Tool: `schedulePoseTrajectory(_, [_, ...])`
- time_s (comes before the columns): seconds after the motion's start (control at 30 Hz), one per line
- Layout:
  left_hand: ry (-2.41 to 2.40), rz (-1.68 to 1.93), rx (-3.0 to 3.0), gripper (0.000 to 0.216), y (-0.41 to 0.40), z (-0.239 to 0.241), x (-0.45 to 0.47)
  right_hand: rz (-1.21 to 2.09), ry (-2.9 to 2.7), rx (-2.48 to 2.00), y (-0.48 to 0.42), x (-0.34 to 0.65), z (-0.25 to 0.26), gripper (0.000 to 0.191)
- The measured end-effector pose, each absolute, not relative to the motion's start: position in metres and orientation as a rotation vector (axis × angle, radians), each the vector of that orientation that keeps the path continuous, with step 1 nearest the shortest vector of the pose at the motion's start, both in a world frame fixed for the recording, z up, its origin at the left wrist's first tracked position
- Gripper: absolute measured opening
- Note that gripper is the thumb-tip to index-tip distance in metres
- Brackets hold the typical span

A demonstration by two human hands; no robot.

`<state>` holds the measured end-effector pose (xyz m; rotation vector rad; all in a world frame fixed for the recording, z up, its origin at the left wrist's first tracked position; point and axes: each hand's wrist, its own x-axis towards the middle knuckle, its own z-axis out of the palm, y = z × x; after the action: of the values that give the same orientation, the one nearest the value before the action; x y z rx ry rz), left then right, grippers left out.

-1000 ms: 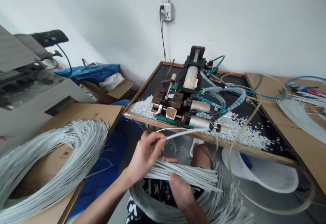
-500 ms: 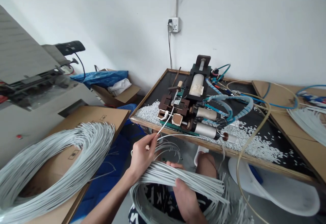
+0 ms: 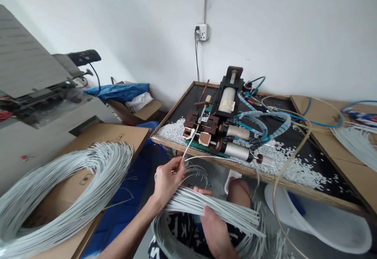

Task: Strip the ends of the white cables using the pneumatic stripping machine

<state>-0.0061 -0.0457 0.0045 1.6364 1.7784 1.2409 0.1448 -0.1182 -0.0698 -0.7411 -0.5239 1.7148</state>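
Observation:
My left hand (image 3: pixel 166 178) is closed in a pinch on a single white wire (image 3: pixel 190 143). The wire runs up from my fingers, and its tip sits at the front jaws of the small pneumatic machine (image 3: pixel 218 121) on the black board (image 3: pixel 294 180). Over my lap, my right hand (image 3: pixel 213 229) is wrapped round a bundle of white wires (image 3: pixel 224 212) that fans out to the right. Coiled wire lies under the bundle across my knees.
White offcuts (image 3: pixel 172 127) litter the board around the machine. A big coil of white wire (image 3: pixel 73 180) rests on cardboard (image 3: pixel 118 133) at my left. A clear tube (image 3: pixel 277 196) loops off the board edge above a white basin (image 3: pixel 324 219). More wires lie far right.
My left hand has swung the single wire from pointing right along the board edge to pointing up into the machine's jaws. The right hand has kept hold of the bundle.

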Motion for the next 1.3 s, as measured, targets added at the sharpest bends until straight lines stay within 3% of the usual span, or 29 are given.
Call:
schedulePoseTrajectory(0.8, [1.706, 1.208, 1.585, 0.030, -0.044, 0.006, -0.007, 1.750, -0.495, -0.718, -0.118, 0.148, -0.068, 0.035])
schedulePoseTrajectory(1.07, [1.590, 1.427, 1.752, 0.028, -0.055, 0.011, -0.010, 1.743, -0.483, -0.664, -0.117, 0.145, -0.068, 0.036])
schedulePoseTrajectory(1.13, [1.449, 1.340, 2.014, 0.021, -0.058, 0.016, -0.008, 1.742, -0.482, -0.649, -0.116, 0.145, -0.066, 0.035])
schedulePoseTrajectory(1.3, [1.133, 0.869, 2.375, 0.025, -0.062, 0.031, 0.000, 1.743, -0.462, -0.642, -0.115, 0.144, -0.067, 0.032])
